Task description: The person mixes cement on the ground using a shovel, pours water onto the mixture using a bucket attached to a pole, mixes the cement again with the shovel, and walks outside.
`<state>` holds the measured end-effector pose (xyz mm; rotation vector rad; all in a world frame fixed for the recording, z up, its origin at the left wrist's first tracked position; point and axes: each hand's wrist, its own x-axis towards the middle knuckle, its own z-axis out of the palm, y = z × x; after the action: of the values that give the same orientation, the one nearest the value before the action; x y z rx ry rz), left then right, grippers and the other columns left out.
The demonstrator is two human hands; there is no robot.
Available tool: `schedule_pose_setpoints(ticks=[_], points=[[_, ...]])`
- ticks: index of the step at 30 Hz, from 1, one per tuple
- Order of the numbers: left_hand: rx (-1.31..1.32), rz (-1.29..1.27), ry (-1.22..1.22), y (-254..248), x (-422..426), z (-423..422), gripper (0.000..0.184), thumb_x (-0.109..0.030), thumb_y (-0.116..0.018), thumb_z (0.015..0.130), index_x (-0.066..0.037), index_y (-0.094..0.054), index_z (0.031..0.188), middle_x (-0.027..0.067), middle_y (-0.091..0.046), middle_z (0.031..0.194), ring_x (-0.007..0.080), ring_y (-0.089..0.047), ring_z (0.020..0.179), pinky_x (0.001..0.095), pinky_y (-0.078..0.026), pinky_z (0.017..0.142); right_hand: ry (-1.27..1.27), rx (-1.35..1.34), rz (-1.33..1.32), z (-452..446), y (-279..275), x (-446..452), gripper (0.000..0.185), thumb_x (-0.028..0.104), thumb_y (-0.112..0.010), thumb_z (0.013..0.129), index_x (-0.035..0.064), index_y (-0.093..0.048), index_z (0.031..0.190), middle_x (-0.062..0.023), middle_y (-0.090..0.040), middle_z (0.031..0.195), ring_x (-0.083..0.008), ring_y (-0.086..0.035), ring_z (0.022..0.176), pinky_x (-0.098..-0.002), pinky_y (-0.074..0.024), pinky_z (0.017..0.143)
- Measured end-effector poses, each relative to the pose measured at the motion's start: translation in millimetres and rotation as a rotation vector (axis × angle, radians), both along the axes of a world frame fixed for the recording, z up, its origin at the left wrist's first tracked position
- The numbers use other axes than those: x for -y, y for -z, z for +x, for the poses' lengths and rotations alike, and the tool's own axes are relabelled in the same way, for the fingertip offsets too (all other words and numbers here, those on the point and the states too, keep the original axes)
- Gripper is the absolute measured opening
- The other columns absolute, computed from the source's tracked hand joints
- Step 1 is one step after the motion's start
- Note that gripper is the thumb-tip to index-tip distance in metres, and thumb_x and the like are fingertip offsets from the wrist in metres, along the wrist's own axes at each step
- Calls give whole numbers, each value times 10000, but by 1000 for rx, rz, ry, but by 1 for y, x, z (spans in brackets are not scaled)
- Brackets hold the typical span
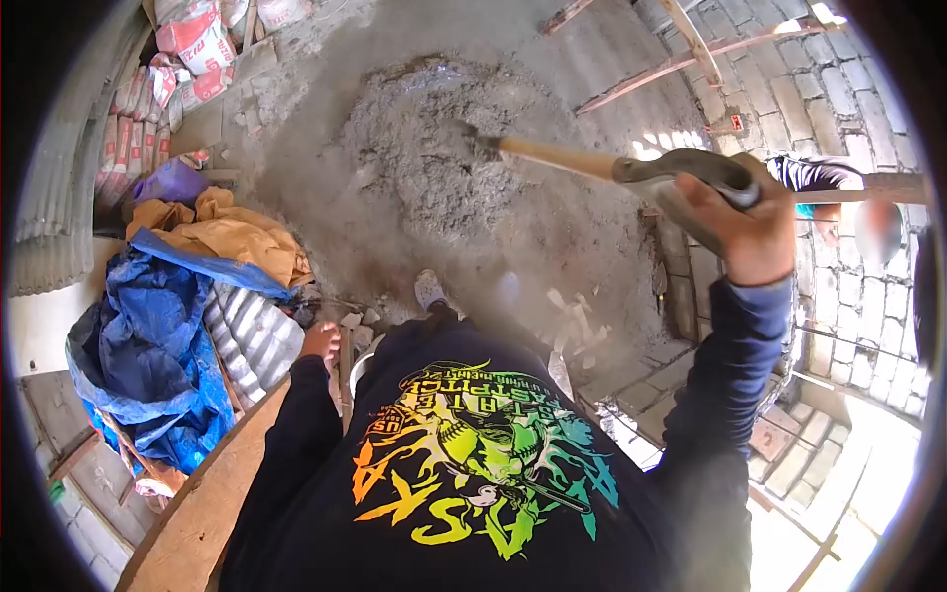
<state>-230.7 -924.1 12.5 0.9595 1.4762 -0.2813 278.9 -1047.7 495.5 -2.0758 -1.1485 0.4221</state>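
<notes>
A broad mound of lumpy gray mix point(434, 192) spreads over the dusty floor point(296, 187), glossy along its far edge. At far left, red-and-white printed sacks point(197, 44) stand stacked, their contents out of sight; a crumpled blue tarp point(148, 316) lies nearer, beside a corrugated sheet point(252, 326). At right, another person shows only as a striped garment point(819, 175) and blurred parts, cut off by beams. The shovel point(567, 158), pale wooden shaft and dark looped grip, slants into the mound, its blade hard to make out against the gray. The right hand point(735, 219) has its fingers closed around that grip. The left hand point(321, 340) hangs low near the sheet, fingers loosely curled; whether they hold anything, I cannot tell.
</notes>
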Motion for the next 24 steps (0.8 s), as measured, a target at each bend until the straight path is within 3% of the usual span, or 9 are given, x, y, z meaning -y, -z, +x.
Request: schedule_pose_setpoints(ticks=[4, 5, 6, 7, 10, 17, 19, 20, 24], points=[[30, 62, -18, -11, -19, 15, 408, -286, -499, 826, -129, -454, 1200, 55, -589, 1022, 179, -579, 763, 381, -472, 687, -130, 151, -58, -20, 25, -25, 122, 105, -672, 744, 28, -643, 834, -102, -643, 717, -131, -612, 655, -231, -469, 577], [61, 97, -1, -17, -25, 23, 449, -295, -499, 824, -115, -442, 1231, 63, -588, 1027, 185, -580, 764, 377, -470, 693, -362, 445, 231, -10, 76, -30, 126, 160, -669, 745, 50, -629, 789, -113, -632, 707, -182, -630, 686, -281, -483, 599], [57, 100, 0, -25, -30, 33, 449, -295, -499, 824, -115, -442, 1231, 63, -588, 1027, 185, -580, 764, 377, -470, 693, -311, 376, 33, -13, 96, -47, 214, 258, -663, 735, 52, -613, 769, -120, -627, 720, -238, -630, 706, -332, -492, 631], [94, 131, -27, -34, -35, 43, 447, -292, -511, 816, -100, -463, 1217, 55, -598, 1004, 177, -582, 770, 357, -469, 687, -133, 242, -420, -13, 131, -75, 298, 349, -648, 713, 61, -618, 787, -124, -635, 745, -284, -625, 723, -366, -494, 666], [138, 189, -4, -43, -37, 45, 454, -298, -525, 807, -86, -484, 1207, 48, -610, 979, 168, -582, 776, 333, -467, 682, -25, 255, -470, -22, 240, -94, 341, 440, -609, 690, 132, -646, 831, -126, -650, 790, -282, -635, 763, -368, -500, 699], [133, 161, -10, -30, -35, 35, 481, -288, -502, 807, -98, -444, 1245, 77, -581, 1041, 183, -567, 791, 359, -465, 704, -92, 135, -530, -68, 282, -45, 279, 362, -580, 710, 124, -623, 849, -134, -640, 783, -308, -626, 747, -400, -497, 686], [69, 82, 21, -25, -22, 25, 459, -277, -501, 809, -116, -453, 1236, 72, -581, 1032, 173, -558, 786, 359, -463, 702, -233, -136, -471, -82, 306, -18, 233, 309, -590, 703, 102, -595, 811, -148, -629, 786, -309, -618, 762, -415, -493, 671], [105, 1, -13, 18, -21, -1, 453, -274, -502, 817, -122, -447, 1241, 70, -577, 1033, 179, -561, 811, 363, -464, 711, -235, -129, -468, -87, 298, -14, 233, 309, -590, 703, 102, -595, 811, -148, -629, 786, -309, -618, 762, -415, -493, 671], [44, 54, -1, -13, 7, -3, 446, -285, -514, 828, -95, -455, 1227, 75, -596, 976, 202, -583, 783, 360, -479, 687, -437, 218, -474, -88, 170, -23, 159, 248, -598, 687, 97, -571, 731, -127, -605, 719, -296, -609, 709, -406, -488, 610]])
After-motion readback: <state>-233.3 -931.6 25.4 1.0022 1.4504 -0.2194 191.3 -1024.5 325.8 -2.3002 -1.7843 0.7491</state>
